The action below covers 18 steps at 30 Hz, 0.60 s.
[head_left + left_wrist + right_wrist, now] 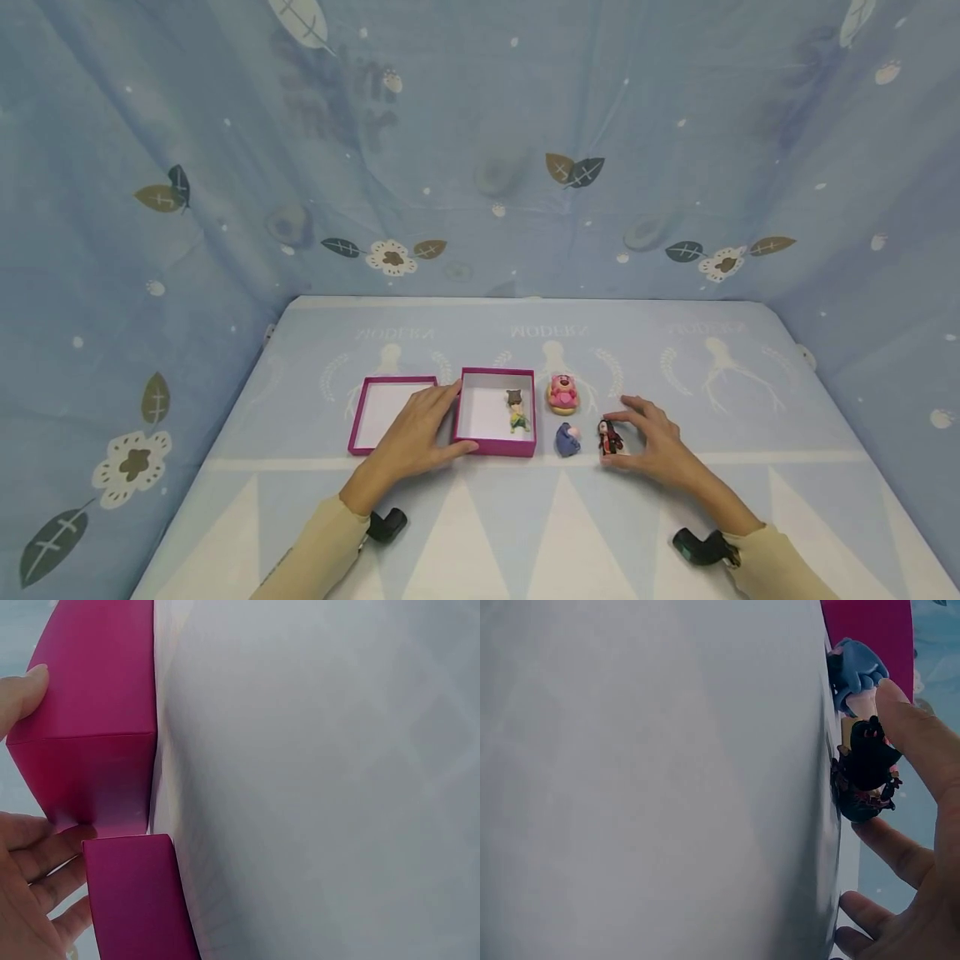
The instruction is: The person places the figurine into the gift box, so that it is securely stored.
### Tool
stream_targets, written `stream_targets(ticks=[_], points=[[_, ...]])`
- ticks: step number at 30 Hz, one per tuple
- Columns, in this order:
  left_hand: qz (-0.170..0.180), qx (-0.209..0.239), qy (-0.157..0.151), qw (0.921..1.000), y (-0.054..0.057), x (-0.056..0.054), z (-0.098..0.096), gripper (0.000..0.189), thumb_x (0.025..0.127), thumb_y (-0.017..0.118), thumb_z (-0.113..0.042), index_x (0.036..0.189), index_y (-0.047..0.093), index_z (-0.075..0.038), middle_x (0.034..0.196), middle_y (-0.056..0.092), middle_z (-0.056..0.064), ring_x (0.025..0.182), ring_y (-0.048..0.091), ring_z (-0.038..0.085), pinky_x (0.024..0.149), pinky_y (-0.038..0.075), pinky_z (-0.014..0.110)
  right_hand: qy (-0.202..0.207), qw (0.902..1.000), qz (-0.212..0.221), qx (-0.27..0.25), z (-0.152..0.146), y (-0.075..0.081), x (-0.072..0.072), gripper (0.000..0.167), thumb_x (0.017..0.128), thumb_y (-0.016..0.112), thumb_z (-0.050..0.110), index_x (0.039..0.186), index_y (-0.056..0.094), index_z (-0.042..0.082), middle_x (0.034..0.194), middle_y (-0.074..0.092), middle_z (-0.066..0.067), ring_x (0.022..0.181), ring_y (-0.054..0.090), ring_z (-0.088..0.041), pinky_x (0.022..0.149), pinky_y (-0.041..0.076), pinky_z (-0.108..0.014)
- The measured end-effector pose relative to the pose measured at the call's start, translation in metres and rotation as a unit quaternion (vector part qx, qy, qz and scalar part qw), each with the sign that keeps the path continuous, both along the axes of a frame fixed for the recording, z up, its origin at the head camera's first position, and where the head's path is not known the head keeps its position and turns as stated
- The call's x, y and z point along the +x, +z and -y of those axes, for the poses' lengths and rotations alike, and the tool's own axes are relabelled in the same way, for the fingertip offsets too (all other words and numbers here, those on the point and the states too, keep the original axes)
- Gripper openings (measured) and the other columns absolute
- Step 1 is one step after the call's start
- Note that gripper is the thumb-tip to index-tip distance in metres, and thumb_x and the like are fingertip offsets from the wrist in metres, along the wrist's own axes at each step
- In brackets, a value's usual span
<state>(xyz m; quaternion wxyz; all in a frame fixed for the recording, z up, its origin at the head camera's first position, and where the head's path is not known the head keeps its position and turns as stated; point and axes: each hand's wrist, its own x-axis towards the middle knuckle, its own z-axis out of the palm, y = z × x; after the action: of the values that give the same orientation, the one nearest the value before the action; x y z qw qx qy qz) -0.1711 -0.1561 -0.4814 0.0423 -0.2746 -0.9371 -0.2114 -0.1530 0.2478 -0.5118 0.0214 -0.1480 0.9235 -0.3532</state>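
Four figs: grn fig (516, 410) in R part of magenta box (495, 448); pink fig (562, 395) & blue fig (567, 440) just R of box; dark fig (610, 438) farther R, on tbl (787, 433). L hand (418, 431) clamped on box's L side, thumb on front wall. R hand (658, 443): thumb & index apart, either side of dark fig; can't tell if pinched. Magenta lid (386, 404) L of box, partly hidden by L hand.

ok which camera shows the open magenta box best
The head view: it shows nearly the whole box, inside included, with the figurine in it. The left wrist view shows only outer walls, close up; the right wrist view, just a patch of wall beyond the blue figurine.
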Motion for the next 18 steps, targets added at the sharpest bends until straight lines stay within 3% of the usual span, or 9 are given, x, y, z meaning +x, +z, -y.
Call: stream_targets(ticks=[18], points=[[-0.008, -0.005, 0.002, 1.0, -0.0006, 0.0009, 0.0, 0.099, 0.079, 0.071, -0.059, 0.153, 0.032, -0.006, 0.144, 0.052, 0.014, 0.133, 0.048, 0.034, 0.112, 0.037, 0.05, 0.01, 0.9999, 0.003, 0.002, 0.0003, 0.0027, 0.0029, 0.069, 0.068, 0.088, 0.04, 0.128, 0.063, 0.016, 0.148, 0.034, -0.027, 0.134, 0.028, -0.054, 0.098, 0.019, -0.067]])
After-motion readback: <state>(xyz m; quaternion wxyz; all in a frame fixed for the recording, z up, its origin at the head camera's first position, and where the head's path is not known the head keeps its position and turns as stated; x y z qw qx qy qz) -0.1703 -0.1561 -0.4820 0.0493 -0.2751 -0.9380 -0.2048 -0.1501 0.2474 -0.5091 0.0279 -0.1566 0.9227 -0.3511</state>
